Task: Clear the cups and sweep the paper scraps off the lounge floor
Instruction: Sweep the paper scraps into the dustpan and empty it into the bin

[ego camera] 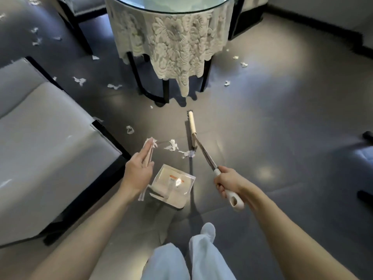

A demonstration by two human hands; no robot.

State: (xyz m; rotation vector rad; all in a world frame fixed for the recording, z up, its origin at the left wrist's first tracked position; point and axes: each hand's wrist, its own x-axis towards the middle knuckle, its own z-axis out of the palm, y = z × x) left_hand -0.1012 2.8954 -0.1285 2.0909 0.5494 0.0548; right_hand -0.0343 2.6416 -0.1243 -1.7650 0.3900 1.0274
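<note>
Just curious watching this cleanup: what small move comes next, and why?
Probably sweep the paper scraps toward the dustpan: they lie beside the broom head, just beyond the pan, with the right hand gripping the broom and the left hand on the pan's handle.

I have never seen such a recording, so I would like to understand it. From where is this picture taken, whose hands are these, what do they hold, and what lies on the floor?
There is no machine here. A person wears one camera on the head, looking forward and down, so you see that person's own arms and legs. The left hand holds the thin handle of a dustpan, which stands on the floor. The right hand grips the handle of a broom, whose head rests on the floor ahead. Between the two lie white paper scraps, and more are scattered on both sides. Ahead stands a round table with a lace cloth, and at the left a grey seat. No cups are in view.
</note>
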